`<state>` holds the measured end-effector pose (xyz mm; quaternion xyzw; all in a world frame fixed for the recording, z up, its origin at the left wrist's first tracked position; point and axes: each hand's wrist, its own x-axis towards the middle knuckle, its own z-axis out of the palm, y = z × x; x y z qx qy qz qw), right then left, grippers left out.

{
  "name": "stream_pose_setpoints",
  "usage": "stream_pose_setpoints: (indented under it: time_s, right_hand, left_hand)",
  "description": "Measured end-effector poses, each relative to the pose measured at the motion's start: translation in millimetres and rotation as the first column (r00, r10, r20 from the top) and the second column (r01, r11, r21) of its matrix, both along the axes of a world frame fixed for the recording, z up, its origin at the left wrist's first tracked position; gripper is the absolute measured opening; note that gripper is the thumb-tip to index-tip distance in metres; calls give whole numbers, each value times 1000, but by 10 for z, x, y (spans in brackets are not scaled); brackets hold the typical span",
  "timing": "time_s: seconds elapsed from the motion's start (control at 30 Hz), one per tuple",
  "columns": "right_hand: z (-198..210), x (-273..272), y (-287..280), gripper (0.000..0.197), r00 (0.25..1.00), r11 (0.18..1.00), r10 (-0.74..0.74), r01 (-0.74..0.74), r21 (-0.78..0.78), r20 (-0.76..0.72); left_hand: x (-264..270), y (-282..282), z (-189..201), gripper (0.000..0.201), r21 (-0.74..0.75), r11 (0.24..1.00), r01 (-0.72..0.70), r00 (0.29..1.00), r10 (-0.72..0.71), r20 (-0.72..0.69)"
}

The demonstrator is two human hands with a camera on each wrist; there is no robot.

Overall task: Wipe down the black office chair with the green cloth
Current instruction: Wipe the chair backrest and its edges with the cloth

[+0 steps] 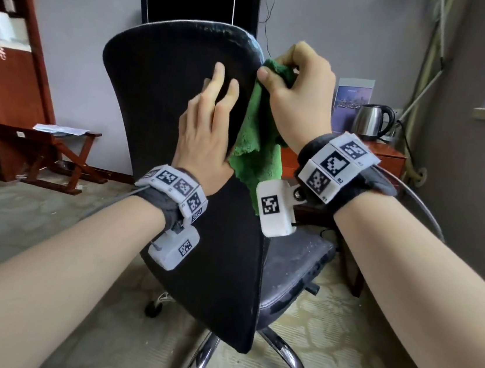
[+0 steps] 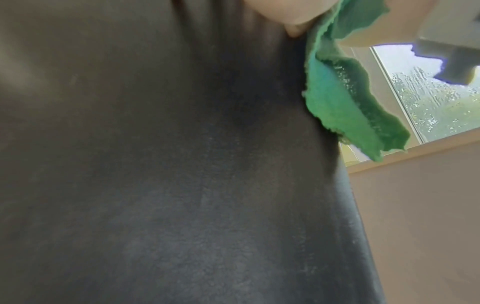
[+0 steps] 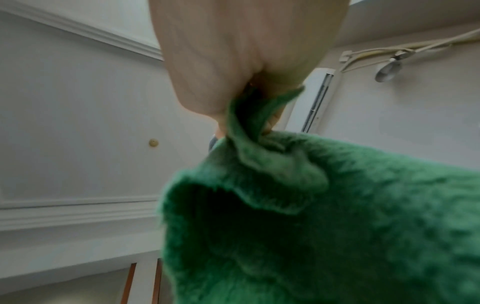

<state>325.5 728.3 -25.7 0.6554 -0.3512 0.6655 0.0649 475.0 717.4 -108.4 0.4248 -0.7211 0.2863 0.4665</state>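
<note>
1. The black office chair (image 1: 185,91) stood on a patterned carpet (image 1: 339,333), seen from behind, its backrest tilted toward the camera wearer and its worn seat (image 1: 295,269) visible to the right of the backrest.
2. The left hand (image 1: 203,130) lay flat against the rear face of the backrest, fingers straight and slightly spread, holding nothing. The left wrist view showed mostly the dark backrest surface (image 2: 168,185) at close range.
3. The right hand (image 1: 300,99) gripped the green cloth (image 1: 257,155) in a closed fist at the upper right edge of the backrest, thumb pressed on the bunched top of the cloth.
4. The rest of the cloth hung loose below the fist, along the right edge of the backrest, just beside the left hand. In the right wrist view the cloth (image 3: 324,226) emerged from the curled fingers and filled the lower frame.
5. Background: a steel kettle (image 1: 372,120) on a wooden side table (image 1: 391,159) to the right; a wooden cabinet (image 1: 8,88) to the left; a dark monitor (image 1: 195,7) behind the chair.
</note>
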Motion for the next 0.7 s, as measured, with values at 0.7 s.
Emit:
stream_pose_setpoints:
  time_s: [0.7]
  right_hand:
    - [-347,-512,-141,27,991,984,91,-105,141,99]
  left_hand:
    - [-312,-27,-11,73,-38,995,-96,995,96,20]
